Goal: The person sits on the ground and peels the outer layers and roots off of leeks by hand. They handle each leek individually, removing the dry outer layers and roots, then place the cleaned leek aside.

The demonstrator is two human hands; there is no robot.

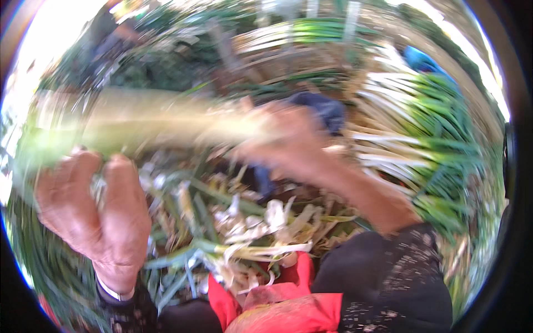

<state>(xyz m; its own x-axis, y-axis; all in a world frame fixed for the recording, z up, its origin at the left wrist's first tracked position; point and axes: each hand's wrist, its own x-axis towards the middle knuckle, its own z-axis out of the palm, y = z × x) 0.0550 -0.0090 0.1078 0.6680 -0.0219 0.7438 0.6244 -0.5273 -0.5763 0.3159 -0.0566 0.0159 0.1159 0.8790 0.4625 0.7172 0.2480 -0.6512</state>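
Observation:
Motion blurs a pale green and white stalk or leaf, apparently of a leek or green onion, that stretches across the upper left. At its root end, my right hand is closed on it. My left hand is raised at the left beside its green end; its thumb and fingers are bent, and whether they touch the leaf cannot be told. Peeled leaf scraps and white sheaths lie below, between my knees. Red cloth covers my lap.
Leeks or large green onions lie in a long row at the right, with more behind a wooden crate-like frame. Dark blue cloth sits beyond my right hand. Another person is at the upper left. Green leaves heap at the left.

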